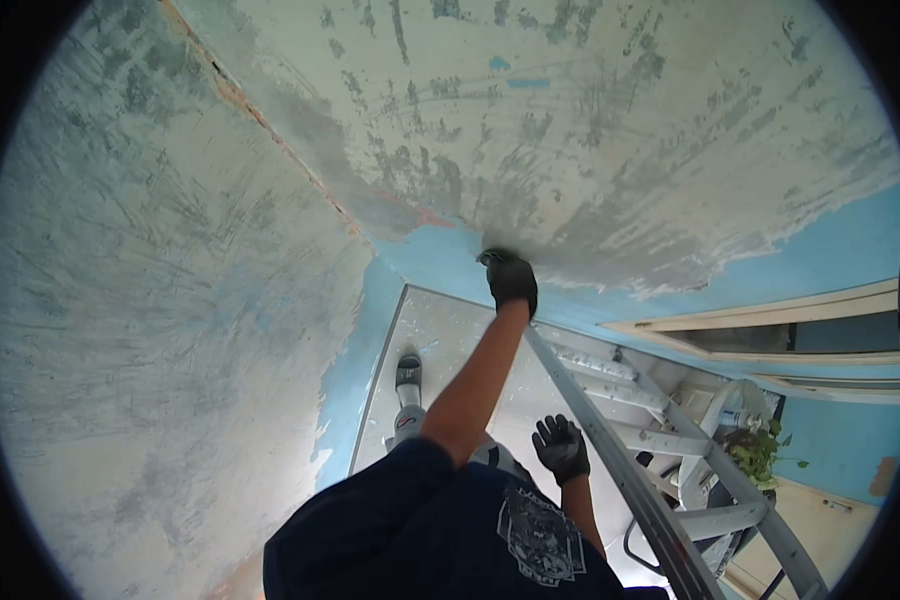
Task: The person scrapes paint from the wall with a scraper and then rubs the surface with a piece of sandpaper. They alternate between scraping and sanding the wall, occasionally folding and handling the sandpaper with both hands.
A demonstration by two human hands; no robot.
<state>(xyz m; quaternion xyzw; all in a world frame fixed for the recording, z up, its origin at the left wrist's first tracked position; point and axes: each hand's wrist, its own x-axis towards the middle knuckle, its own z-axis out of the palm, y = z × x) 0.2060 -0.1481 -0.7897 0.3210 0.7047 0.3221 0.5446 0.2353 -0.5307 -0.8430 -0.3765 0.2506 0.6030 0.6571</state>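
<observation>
My left hand [511, 280], in a black glove, reaches up to the wall [570, 120] where bare grey plaster meets blue paint. Its fingers are closed round what looks like a small scraper [486, 257], mostly hidden by the glove, with its thin edge against the wall. Lower down, my right hand [561, 449] is also gloved. It hangs in the air with its fingers bent but apart, holding nothing, to the left of the aluminium ladder [610, 440].
A second patchy wall [170, 300] meets the first at a cracked corner [270, 130]. Below is the floor [445, 330] with paint flakes and a sandalled foot [408, 372]. On the right are a pale wooden frame [770, 310] and a leafy plant [755, 455] behind the ladder.
</observation>
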